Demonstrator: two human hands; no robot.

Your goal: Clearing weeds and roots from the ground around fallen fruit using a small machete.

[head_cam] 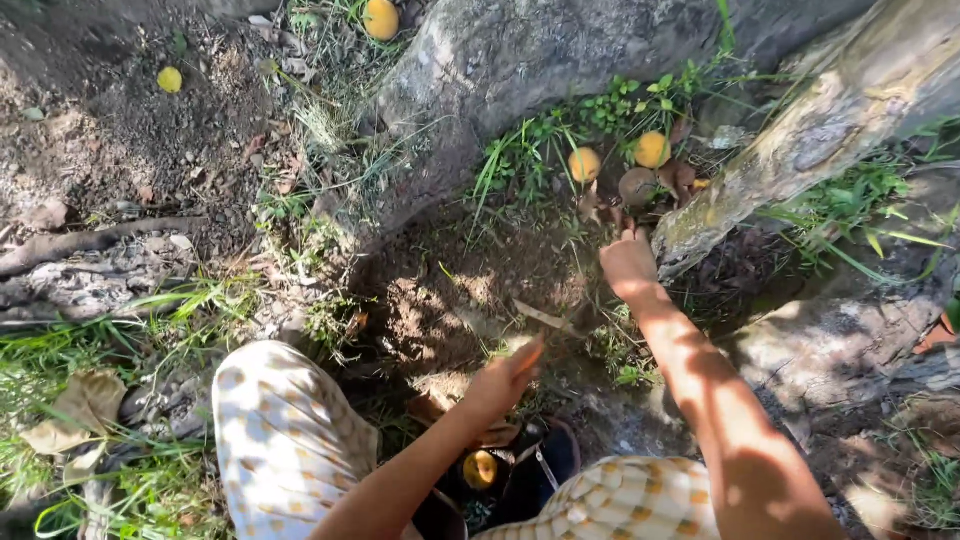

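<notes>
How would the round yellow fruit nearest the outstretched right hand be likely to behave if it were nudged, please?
The yellow fruit looks round, so it would probably roll. Grass and dead leaves around it may stop it quickly. The right hand is not touching it.

No packages, labels, signs, screens.

I see right hand stretched toward brownish fruit at tree root | two yellow fruits just behind it in weeds | left hand over dark bucket, yellow fruit inside | checkered knees on both sides
</notes>
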